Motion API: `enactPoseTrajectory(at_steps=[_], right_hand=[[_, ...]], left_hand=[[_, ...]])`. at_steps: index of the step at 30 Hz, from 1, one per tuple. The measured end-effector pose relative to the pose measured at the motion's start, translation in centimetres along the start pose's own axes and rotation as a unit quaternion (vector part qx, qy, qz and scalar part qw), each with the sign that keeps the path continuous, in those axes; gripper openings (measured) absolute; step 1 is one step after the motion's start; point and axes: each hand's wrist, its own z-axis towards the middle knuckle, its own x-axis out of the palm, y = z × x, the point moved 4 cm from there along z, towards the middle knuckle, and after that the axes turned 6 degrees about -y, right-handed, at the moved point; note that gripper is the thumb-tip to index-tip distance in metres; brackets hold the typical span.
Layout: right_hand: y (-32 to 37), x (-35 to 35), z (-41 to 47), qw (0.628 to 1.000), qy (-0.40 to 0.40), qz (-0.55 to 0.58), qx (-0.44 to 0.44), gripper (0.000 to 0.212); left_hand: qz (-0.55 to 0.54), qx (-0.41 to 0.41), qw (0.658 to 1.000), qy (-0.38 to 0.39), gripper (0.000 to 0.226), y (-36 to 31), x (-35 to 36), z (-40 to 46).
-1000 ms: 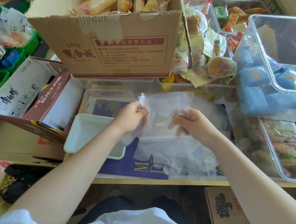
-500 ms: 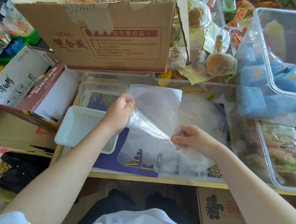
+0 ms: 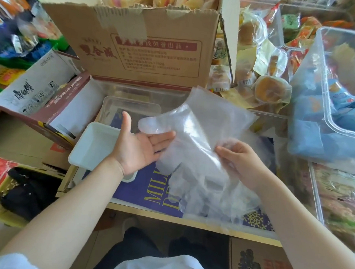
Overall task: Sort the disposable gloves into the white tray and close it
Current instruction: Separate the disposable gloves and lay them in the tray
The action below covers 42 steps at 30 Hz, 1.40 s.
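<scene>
Here, largest to smallest, as I see it from the head view:

Cardboard box: stands at the back of the tabletop, packed with wrapped snacks.
Clear bins: stacked on the right, holding blue packets.
Glove pile: a loose heap of clear disposable gloves lying on the purple cover, right of the tray.
White tray: sits open at the tabletop's left edge, partly under my left wrist; I see no gloves in the part that shows.
Clear lid: lies just behind the tray, in front of the box.
Held glove: raised above the pile, its cuff pointing up toward the box, its fingers hanging down.
Left hand: palm up, grip slack, straight fingers lying against the glove's lower left side.
Right hand: grip closed in a pinch on the glove's right edge.
</scene>
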Motion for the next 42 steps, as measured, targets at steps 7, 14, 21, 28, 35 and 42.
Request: enactPoseTrajectory(at_steps=[7,14,21,28,35,42], right_hand=[[0.0,0.2,0.3,0.999,0.016,-0.017,-0.036,0.012],[0.5,-0.4,0.6,0.998,0.032,-0.030,-0.054,0.014],[1.3,0.1,0.6,0.992,0.047,0.022,-0.119,0.030],[2.4,0.6,-0.4,0.979,0.079,-0.094,-0.163,0.078],[2.1,0.2,-0.3,0.982,0.072,-0.088,-0.153,0.054],[1.6,0.9,0.2,0.972,0.103,-0.175,-0.121,0.016]], left_hand=[[0.168,0.085,0.970,-0.152,0.019,2.2,1.3,0.7],[0.221,0.132,0.954,-0.157,0.010,1.6,1.6,0.8],[0.132,0.135,0.965,-0.181,0.018,0.4,2.2,1.7],[0.097,0.045,0.972,-0.207,0.023,-0.4,2.6,1.7],[0.077,0.108,0.974,-0.184,0.051,-0.2,1.3,0.9],[0.266,0.223,0.909,-0.231,0.020,-1.1,2.1,-0.1]])
